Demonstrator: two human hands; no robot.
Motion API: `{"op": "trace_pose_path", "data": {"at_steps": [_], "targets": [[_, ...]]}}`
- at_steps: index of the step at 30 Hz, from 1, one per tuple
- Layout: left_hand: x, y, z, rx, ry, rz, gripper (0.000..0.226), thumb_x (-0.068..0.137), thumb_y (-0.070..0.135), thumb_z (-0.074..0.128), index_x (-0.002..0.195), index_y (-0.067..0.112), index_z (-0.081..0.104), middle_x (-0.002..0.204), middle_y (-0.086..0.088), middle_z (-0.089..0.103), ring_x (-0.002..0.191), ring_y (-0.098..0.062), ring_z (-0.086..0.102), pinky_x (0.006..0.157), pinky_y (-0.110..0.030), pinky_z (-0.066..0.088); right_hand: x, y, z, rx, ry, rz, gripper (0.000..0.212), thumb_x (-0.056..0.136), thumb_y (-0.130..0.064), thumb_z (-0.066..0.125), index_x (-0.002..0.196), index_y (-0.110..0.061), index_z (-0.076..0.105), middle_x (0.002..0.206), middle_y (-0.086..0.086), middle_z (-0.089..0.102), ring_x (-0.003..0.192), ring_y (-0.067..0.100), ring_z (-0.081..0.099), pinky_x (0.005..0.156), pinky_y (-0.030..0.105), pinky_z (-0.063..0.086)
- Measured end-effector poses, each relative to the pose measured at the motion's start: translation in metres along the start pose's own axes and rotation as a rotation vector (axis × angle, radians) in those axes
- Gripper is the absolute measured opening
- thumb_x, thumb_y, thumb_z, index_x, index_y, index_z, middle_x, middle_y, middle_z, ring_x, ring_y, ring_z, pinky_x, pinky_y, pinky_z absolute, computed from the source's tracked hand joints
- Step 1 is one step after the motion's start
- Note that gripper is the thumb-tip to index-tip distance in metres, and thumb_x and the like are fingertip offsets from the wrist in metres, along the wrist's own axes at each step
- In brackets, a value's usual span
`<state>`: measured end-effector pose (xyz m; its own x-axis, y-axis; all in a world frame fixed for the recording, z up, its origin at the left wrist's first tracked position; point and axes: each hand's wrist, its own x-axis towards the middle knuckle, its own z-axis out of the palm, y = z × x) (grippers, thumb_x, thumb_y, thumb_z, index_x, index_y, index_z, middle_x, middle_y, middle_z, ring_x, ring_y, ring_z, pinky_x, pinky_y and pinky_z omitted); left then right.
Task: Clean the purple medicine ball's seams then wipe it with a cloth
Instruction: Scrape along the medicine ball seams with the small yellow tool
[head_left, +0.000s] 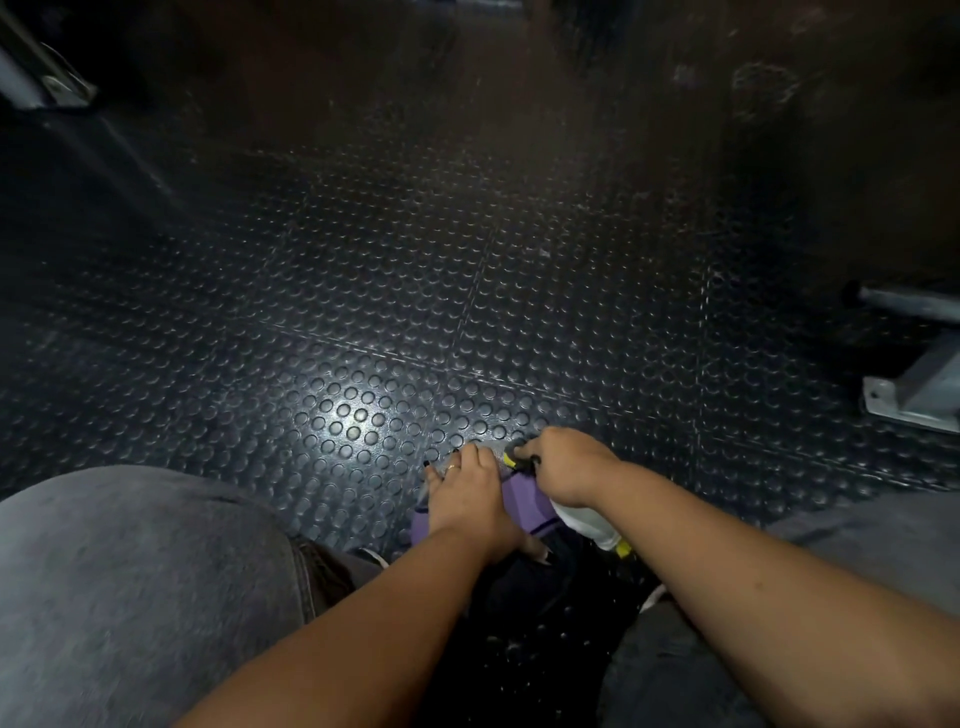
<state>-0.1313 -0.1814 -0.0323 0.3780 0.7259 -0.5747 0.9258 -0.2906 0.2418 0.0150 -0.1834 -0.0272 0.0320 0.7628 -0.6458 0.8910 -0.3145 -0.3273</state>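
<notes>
On the dark studded floor, close between the knees, the purple medicine ball lies under the flat-fingered left hand while the right hand grips a white-and-yellow tool, and hard scrubbing could roll the ball free.

One head-worn camera, the only view, looks forward and steeply down from close above the purple medicine ball, which sits low in centre frame, the studded rubber floor stretching beyond the ball and the left knee nearer than it.
</notes>
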Motion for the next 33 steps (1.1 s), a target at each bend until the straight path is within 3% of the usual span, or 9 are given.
{"op": "trace_pose_path", "data": {"at_steps": [7,9,12,16,20,28,33], "targets": [[-0.007,-0.012,-0.005,-0.027,-0.040,-0.078,0.147,0.046,0.076,0.082,0.155,0.010,0.010,0.161,-0.005,0.016,0.150,-0.024,0.018,0.120,-0.060,0.002,-0.011,-0.002,0.000,-0.073,0.013,0.051,0.061,0.090,-0.003,0.048,0.141,-0.037,0.045,0.148,0.006,0.037,0.124,0.029,0.049,0.083,0.036,0.047],[-0.012,-0.022,-0.006,-0.063,-0.062,-0.152,0.148,0.044,0.074,0.085,0.155,0.010,0.012,0.159,-0.005,0.020,0.149,-0.025,0.022,0.120,-0.060,0.008,-0.008,-0.002,0.000,-0.069,0.019,0.052,0.061,0.090,-0.002,0.047,0.140,-0.036,0.047,0.144,0.007,0.039,0.121,0.030,0.050,0.079,0.036,0.046],[-0.018,-0.030,-0.005,-0.133,-0.080,-0.209,0.141,0.044,0.069,0.089,0.151,0.011,0.019,0.153,-0.004,0.029,0.141,-0.026,0.037,0.117,-0.055,0.030,-0.002,-0.004,0.003,-0.076,0.021,0.043,0.060,0.087,-0.003,0.048,0.138,-0.034,0.050,0.134,0.007,0.044,0.115,0.029,0.052,0.079,0.035,0.048],[-0.018,-0.023,-0.007,-0.110,-0.046,-0.172,0.133,0.045,0.071,0.088,0.148,0.013,0.026,0.142,-0.001,0.038,0.129,-0.023,0.047,0.107,-0.042,0.045,0.002,0.000,0.005,-0.102,0.031,0.096,0.062,0.083,-0.003,0.053,0.138,-0.031,0.050,0.137,0.006,0.044,0.118,0.029,0.052,0.088,0.037,0.051],[-0.018,-0.011,-0.006,-0.051,-0.026,-0.133,0.129,0.049,0.070,0.086,0.147,0.012,0.025,0.139,-0.002,0.037,0.127,-0.023,0.047,0.105,-0.040,0.043,-0.002,0.001,0.000,-0.143,0.021,0.071,0.054,0.086,-0.003,0.049,0.136,-0.024,0.052,0.134,0.008,0.047,0.118,0.031,0.053,0.092,0.041,0.051],[-0.017,-0.016,-0.008,-0.077,-0.050,-0.142,0.124,0.048,0.065,0.090,0.141,0.009,0.029,0.136,-0.005,0.037,0.127,-0.026,0.049,0.103,-0.041,0.045,-0.028,-0.023,0.004,-0.262,-0.014,-0.131,0.048,0.096,-0.021,0.048,0.140,-0.039,0.045,0.144,0.004,0.039,0.120,0.031,0.052,0.092,0.036,0.048],[-0.020,-0.016,-0.008,-0.066,-0.053,-0.146,0.123,0.049,0.063,0.090,0.141,0.010,0.028,0.134,-0.006,0.036,0.124,-0.027,0.049,0.103,-0.041,0.046,-0.020,-0.016,0.003,-0.234,0.042,-0.048,0.062,0.093,-0.006,0.048,0.139,-0.047,0.043,0.151,0.004,0.032,0.124,0.031,0.049,0.092,0.038,0.049]]}}
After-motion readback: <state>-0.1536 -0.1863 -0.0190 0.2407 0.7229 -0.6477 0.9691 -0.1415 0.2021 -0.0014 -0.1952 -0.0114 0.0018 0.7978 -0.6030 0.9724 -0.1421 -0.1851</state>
